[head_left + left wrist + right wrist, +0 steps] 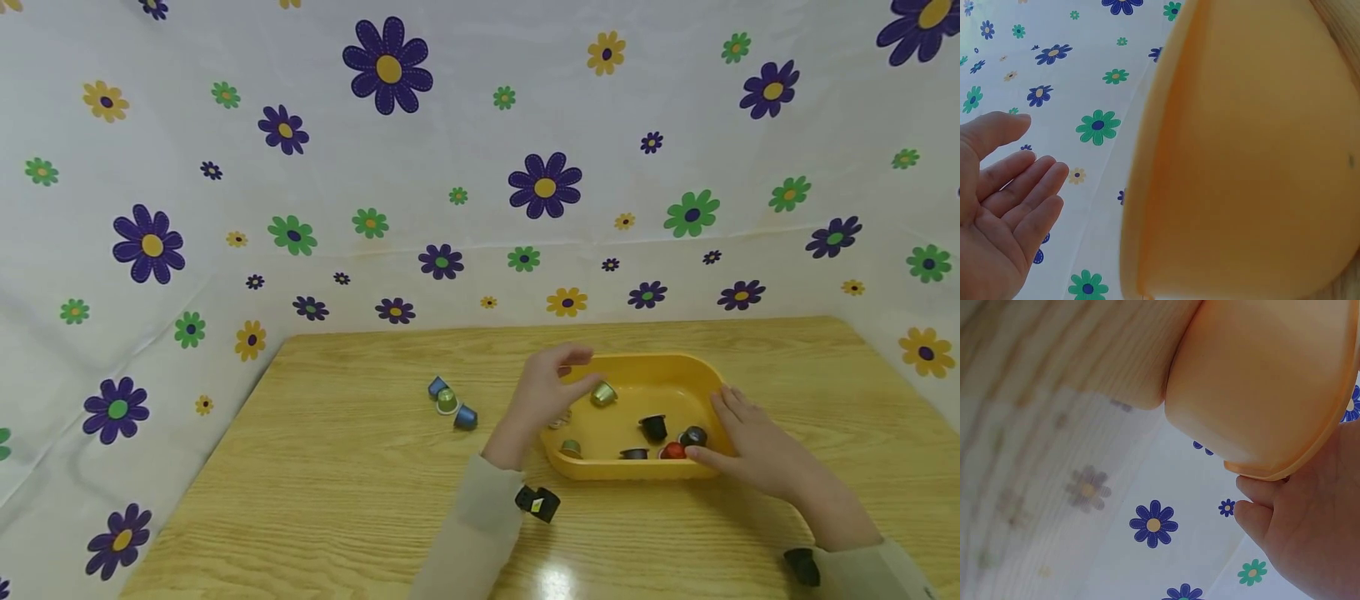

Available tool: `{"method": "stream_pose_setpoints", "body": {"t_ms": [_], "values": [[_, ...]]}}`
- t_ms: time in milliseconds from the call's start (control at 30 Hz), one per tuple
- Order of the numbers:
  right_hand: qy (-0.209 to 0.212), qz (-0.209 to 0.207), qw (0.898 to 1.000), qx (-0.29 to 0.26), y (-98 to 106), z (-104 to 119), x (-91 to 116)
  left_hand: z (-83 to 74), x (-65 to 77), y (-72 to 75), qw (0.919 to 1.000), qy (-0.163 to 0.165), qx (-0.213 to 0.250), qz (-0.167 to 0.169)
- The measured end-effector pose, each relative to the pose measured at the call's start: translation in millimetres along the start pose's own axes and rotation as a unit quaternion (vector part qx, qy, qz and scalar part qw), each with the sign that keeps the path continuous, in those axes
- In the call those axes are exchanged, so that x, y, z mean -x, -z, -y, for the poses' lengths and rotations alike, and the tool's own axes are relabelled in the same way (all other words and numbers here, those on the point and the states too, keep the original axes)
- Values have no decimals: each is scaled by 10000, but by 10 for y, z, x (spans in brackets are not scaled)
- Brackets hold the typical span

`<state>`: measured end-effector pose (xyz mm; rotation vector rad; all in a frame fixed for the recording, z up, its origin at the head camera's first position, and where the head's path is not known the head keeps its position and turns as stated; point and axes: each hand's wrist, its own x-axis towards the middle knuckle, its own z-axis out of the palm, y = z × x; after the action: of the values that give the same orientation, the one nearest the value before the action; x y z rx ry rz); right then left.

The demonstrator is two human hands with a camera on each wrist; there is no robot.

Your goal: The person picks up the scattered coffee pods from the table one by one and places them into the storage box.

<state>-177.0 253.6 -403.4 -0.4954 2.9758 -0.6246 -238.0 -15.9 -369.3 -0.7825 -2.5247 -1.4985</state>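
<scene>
My left hand (551, 387) hovers over the left end of a yellow plastic tray (645, 471), fingers relaxed and thumb apart. In the left wrist view its palm (997, 237) holds nothing. A gold-green coffee capsule (603, 394) shows just beyond the thumb. My right hand (765, 450) rests on the tray's right front corner, thumb at the front rim, straight fingers along the right side. Near that thumb sit a red capsule (672, 451) and a dark grey capsule (693, 436). A black capsule (654, 427) and an olive capsule (571, 448) also lie inside.
Left of the tray, a blue capsule (466, 417), a green capsule (447, 401) and another blue capsule (437, 387) lie together on the wooden table (337, 475). A flowered white cloth (465, 142) encloses the back and sides.
</scene>
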Motion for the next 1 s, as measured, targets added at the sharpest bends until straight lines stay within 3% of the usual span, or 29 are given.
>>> {"method": "stream_pose_setpoints", "body": {"t_ms": [600,1000], "values": [[17,8,10000,-29,9,12,10,259,236,354,9991,-47,-384,-170],[5,43,10000,-80,12,28,22,388,369,532,9970,181,-686,-318]]}}
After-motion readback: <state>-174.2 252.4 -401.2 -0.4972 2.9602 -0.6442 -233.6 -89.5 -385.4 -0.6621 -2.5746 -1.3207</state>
